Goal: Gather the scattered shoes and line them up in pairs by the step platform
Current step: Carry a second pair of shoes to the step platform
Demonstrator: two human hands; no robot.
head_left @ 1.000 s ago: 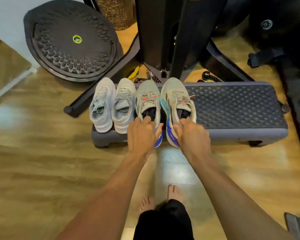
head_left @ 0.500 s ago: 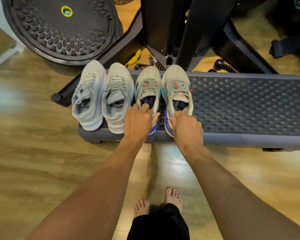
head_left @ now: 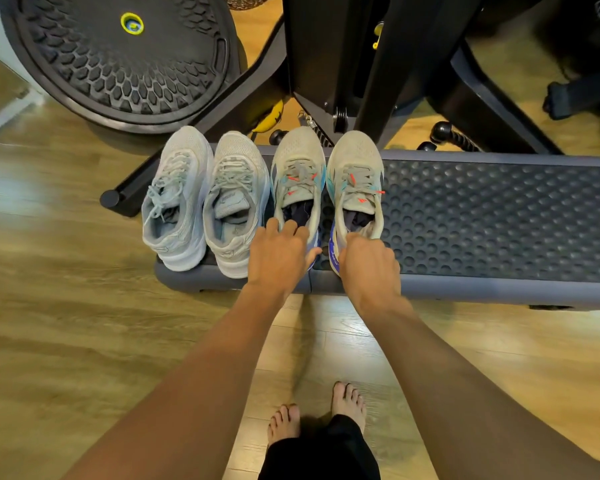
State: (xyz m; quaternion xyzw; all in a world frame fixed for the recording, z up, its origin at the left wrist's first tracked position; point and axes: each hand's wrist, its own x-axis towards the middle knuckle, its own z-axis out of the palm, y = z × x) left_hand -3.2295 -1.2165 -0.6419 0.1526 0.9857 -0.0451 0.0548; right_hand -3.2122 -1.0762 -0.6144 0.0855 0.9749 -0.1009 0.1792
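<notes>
Two pairs of shoes stand side by side on the left end of the grey dimpled step platform (head_left: 482, 223), toes pointing away from me. The light grey pair is on the left: one shoe (head_left: 179, 195) and its mate (head_left: 238, 199). Beside them stands the beige pair with teal and blue trim. My left hand (head_left: 279, 254) grips the heel of the left beige shoe (head_left: 298, 174), fingers hooked over its collar. My right hand (head_left: 369, 263) grips the heel of the right beige shoe (head_left: 357, 171). Both heels are hidden under my hands.
A round black balance board (head_left: 118, 53) leans at the back left. A black exercise machine frame (head_left: 343, 57) with splayed legs stands right behind the platform. Wooden floor (head_left: 66, 323) surrounds it, and my bare feet (head_left: 349, 403) are below.
The two beige shoes have been slid further onto the platform and straightened, now parallel. My hands stay on their heels. The view has drawn closer to the platform.
</notes>
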